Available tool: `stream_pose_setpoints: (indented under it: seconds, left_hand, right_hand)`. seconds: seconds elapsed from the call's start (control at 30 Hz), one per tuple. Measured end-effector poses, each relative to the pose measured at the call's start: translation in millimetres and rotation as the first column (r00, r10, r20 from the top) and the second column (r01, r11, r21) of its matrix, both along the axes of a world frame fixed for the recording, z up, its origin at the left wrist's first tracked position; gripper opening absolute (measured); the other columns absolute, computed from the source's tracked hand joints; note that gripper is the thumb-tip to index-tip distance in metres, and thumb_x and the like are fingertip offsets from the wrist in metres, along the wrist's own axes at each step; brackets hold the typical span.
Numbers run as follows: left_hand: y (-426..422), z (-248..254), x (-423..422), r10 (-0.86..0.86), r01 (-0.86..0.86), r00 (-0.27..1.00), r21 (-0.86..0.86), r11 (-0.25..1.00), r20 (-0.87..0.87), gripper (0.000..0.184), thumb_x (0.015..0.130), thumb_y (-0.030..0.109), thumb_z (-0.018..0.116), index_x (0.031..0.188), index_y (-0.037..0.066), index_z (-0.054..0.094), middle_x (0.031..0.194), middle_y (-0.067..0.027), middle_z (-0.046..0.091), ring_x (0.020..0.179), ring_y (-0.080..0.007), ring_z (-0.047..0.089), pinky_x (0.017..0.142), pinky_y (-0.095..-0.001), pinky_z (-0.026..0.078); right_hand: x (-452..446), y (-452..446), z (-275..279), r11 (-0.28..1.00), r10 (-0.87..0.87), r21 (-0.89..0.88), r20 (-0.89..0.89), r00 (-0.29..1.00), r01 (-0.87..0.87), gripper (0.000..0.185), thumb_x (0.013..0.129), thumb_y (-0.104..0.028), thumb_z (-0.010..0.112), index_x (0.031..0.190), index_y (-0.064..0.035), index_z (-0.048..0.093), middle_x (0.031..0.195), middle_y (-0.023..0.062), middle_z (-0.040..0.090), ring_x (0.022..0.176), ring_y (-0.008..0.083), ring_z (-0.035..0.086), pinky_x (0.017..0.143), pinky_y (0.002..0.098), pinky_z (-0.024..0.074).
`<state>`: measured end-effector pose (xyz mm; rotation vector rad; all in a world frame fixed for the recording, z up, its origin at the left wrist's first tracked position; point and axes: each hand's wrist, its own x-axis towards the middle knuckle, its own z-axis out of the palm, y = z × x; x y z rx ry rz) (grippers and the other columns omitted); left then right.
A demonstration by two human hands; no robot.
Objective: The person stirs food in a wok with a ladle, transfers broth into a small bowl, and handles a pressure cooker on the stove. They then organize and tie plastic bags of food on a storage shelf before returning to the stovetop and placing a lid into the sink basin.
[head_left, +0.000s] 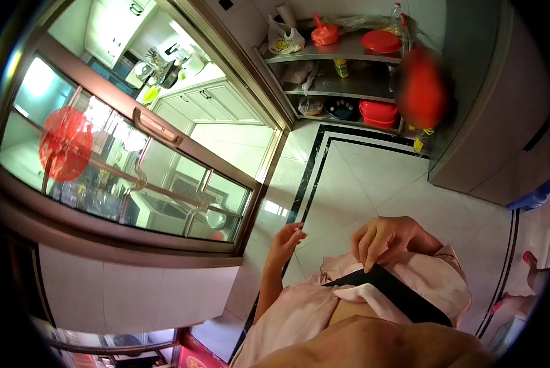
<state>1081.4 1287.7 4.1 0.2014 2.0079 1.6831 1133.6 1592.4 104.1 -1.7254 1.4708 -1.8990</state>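
Observation:
In the head view my right hand (386,238) is in front of my chest, its fingers bent down and closed on the upper end of a wide black strap (403,297). The strap runs diagonally across a pale pink garment (299,305). Over to the left, my left hand (288,238) is raised beside the garment above the floor. Its fingers are loosely curled and apart, with nothing visible in them.
A glass sliding door (134,165) with a red round decoration (66,144) stands left, a kitchen behind it. Ahead is a metal shelf (360,58) with bags, a red basin (381,41) and red tubs (379,115). A grey cabinet (483,122) is right; another person's feet (529,259) show farther right.

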Motion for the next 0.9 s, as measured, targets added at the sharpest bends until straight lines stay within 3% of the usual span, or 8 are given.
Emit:
stream_pose_setpoints:
  seconds: [0.2,0.33,0.43,0.47,0.53,0.6,0.83,0.9]
  left_hand:
    - [32.9,-20.1,-155.0,-0.117,0.114,0.990,0.053,0.992,0.075,0.033,0.090,0.019,0.058,0.117,0.000,0.053,0.092,-0.0046,0.064,0.087,-0.0108,0.058,0.075,-0.0241,0.045]
    - [29.6,-38.3,-244.2,-0.057,0.071,0.990,-0.106,0.992,0.129,0.032,0.090,0.020,0.058,0.116,0.001,0.054,0.093,-0.0042,0.063,0.086,-0.0107,0.059,0.074,-0.0246,0.046]
    - [19.7,-30.6,-310.3,0.033,-0.026,0.996,-0.077,0.997,0.084,0.032,0.090,0.018,0.058,0.118,0.002,0.055,0.093,-0.0057,0.065,0.086,-0.0116,0.060,0.073,-0.0247,0.046]
    - [18.8,-23.6,-330.7,0.061,-0.056,0.996,-0.072,0.996,0.065,0.032,0.090,0.018,0.058,0.118,0.002,0.055,0.093,-0.0060,0.065,0.087,-0.0118,0.060,0.073,-0.0247,0.046]
    - [24.1,1.5,-374.8,0.103,-0.103,0.995,-0.082,0.991,-0.003,0.032,0.091,0.017,0.057,0.119,0.001,0.054,0.094,-0.0068,0.065,0.087,-0.0131,0.060,0.074,-0.0262,0.045]
    - [16.7,-8.6,-426.3,0.118,-0.117,0.993,-0.055,0.992,0.025,0.034,0.091,0.019,0.056,0.120,0.002,0.053,0.094,-0.0073,0.065,0.088,-0.0140,0.061,0.075,-0.0265,0.045]
    - [16.7,10.7,-654.1,-0.093,0.076,0.990,-0.156,0.985,-0.102,0.033,0.090,0.021,0.058,0.115,0.000,0.055,0.087,-0.0050,0.065,0.082,-0.0107,0.059,0.071,-0.0249,0.045]
    - [37.6,16.5,-743.2,-0.188,0.142,0.953,-0.199,0.970,-0.236,0.033,0.089,0.022,0.060,0.113,-0.001,0.056,0.084,-0.0052,0.065,0.079,-0.0107,0.059,0.069,-0.0255,0.045]
  right_hand:
    - [-153.0,8.2,-34.5,0.997,-0.069,-0.013,0.047,0.996,0.070,0.010,0.076,-0.002,0.062,0.085,0.0004,0.068,0.083,0.0105,0.063,0.084,0.0250,0.056,0.072,0.0326,0.0452]
    - [-286.2,26.4,-42.2,0.952,0.241,0.143,0.200,0.950,-0.272,0.011,0.078,-0.005,0.066,0.087,-0.0005,0.069,0.085,0.0115,0.065,0.084,0.0226,0.060,0.076,0.0314,0.0457]
    - [-393.3,40.8,-60.0,0.906,-0.165,0.424,0.329,0.930,0.011,0.015,0.078,-0.009,0.066,0.091,-0.0014,0.069,0.084,0.0100,0.068,0.078,0.0208,0.064,0.072,0.0310,0.0484]
    - [-430.5,43.3,-77.2,0.837,-0.335,0.538,0.361,0.871,0.099,0.018,0.078,-0.013,0.066,0.091,-0.0017,0.069,0.084,0.0103,0.068,0.077,0.0212,0.065,0.070,0.0309,0.0493]
    - [-513.9,49.3,-104.9,0.490,-0.651,0.656,-0.163,0.742,0.574,0.020,0.076,-0.017,0.067,0.088,-0.0014,0.068,0.082,0.0133,0.067,0.073,0.0230,0.065,0.066,0.0319,0.0490]
    - [-590.7,60.6,-112.3,0.314,-0.770,0.555,-0.326,0.548,0.771,0.018,0.074,-0.017,0.065,0.085,-0.0029,0.067,0.077,0.0138,0.066,0.072,0.0225,0.065,0.065,0.0319,0.0491]
    - [-829.4,126.4,-111.3,-0.067,-0.933,0.315,-0.355,0.052,0.947,0.011,0.075,-0.010,0.059,0.078,-0.0004,0.063,0.074,0.0155,0.063,0.072,0.0306,0.062,0.065,0.0374,0.0469]
    - [-886.0,156.9,-121.0,-0.269,-0.855,0.285,-0.510,-0.092,0.920,0.017,0.075,-0.007,0.058,0.090,-0.0016,0.062,0.089,0.0145,0.063,0.088,0.0324,0.060,0.074,0.0382,0.0470]
